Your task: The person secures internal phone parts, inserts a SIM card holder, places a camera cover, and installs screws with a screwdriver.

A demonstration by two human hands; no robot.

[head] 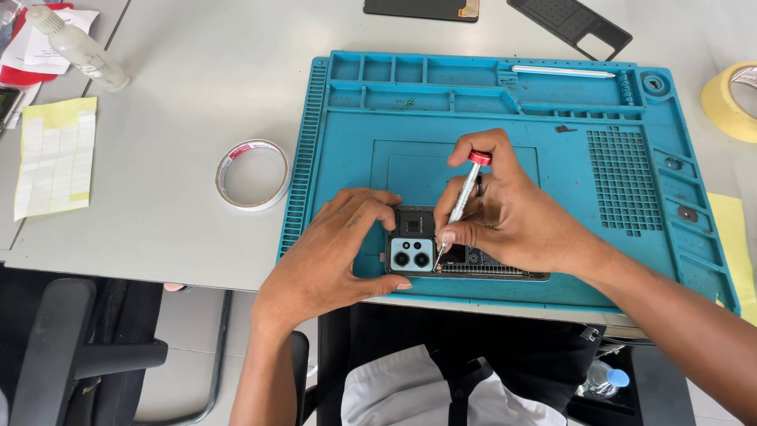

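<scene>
Screw-driving step on the opened phone point(441, 254), lying at 6 o'clock on the blue repair mat point(355, 150). Right hand point(505, 209) pinches a red-capped screwdriver point(461, 203), tip down beside the camera module point(412, 254). Left hand point(335, 256) clamps the phone's left end, fingers curled. Next move likely calls for steady downward pressure and keeping the phone braced.

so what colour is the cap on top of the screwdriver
Red: the slim metal screwdriver in the right hand has a red cap, seen in the head view.
</scene>
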